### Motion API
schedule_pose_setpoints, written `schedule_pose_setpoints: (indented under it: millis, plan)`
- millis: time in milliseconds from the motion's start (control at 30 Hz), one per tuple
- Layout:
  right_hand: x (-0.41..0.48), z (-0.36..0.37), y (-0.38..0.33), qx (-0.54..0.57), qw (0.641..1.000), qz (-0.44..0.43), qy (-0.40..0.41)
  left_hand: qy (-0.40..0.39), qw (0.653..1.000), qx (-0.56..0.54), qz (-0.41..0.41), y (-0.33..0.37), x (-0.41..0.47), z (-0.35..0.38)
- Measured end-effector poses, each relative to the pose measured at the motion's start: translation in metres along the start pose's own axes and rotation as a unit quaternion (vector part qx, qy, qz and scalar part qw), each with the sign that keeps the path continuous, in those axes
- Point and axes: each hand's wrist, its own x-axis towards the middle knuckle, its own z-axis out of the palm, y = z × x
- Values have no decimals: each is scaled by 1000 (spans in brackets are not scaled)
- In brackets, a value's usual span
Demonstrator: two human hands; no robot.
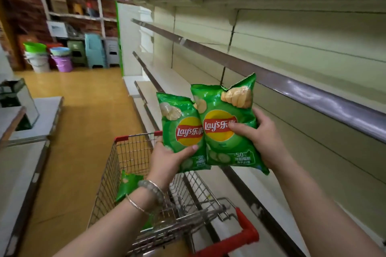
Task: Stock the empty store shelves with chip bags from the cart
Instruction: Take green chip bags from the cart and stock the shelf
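Note:
Two green Lay's chip bags are held upright above the wire cart (133, 152). My left hand (167, 158) grips the left bag (181, 129) at its lower edge, thumb across the front. My right hand (259, 137) grips the right bag (227, 123) from its right side, thumb on the logo. The right bag overlaps the left one. Another green bag (128, 185) lies inside the cart. The bare cream shelves (313, 94) run along my right, level with the bags and above them.
The cart has red trim and a red handle (240, 238) close to me. Low white counters (25, 152) stand on the left. Stacked buckets (60, 58), stools and a rack of goods fill the far end of the yellow-floored aisle.

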Motion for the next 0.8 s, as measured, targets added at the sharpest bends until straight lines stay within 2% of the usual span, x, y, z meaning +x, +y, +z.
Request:
schedule_pose_setpoints:
  millis: [233,367,433,533,667,800]
  plan:
    - [-60,-54,-48,-101,985,-44,134,-115,992,12,50,50,-32,61]
    - [-90,-81,-83,-197,949,-63,237,-210,975,15,75,88,-47,96]
    - [-106,-94,-99,-211,935,-59,279,-273,958,13,86,107,-54,110]
    - [-136,-112,-117,-172,919,-54,351,-354,931,-7,93,130,-62,132]
    - [-176,-140,-133,-41,891,-61,449,-436,894,-19,100,155,-75,169]
    - [-222,-169,-148,-3,864,-47,502,-540,841,-2,36,166,-99,210]
